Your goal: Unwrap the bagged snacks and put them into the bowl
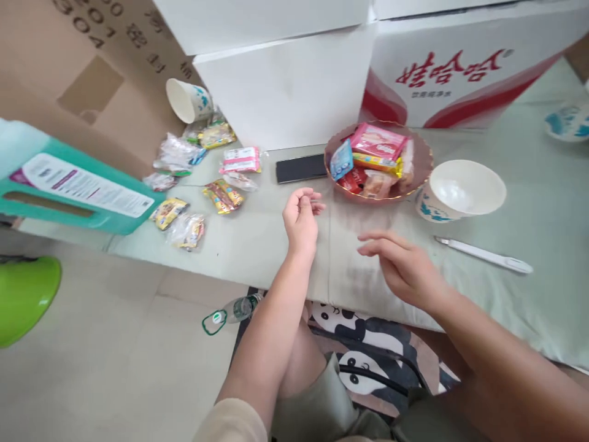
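Observation:
My left hand is held over the table in front of a black phone, its fingers loosely curled and apart with nothing in them. To its right, my right hand hovers near the table's front edge. Its fingers stretch out to the left and hold nothing. Beyond both hands sits a pink scalloped bowl filled with wrapped snacks, among them a pink packet and a blue packet. Beside the bowl stands a paper bowl. A white-handled utility knife lies to the right of my right hand.
Several wrapped snacks are scattered at the left, with a tipped paper cup behind them. A large green jug stands by a cardboard box. White cartons line the back. On the floor lies a plastic bottle.

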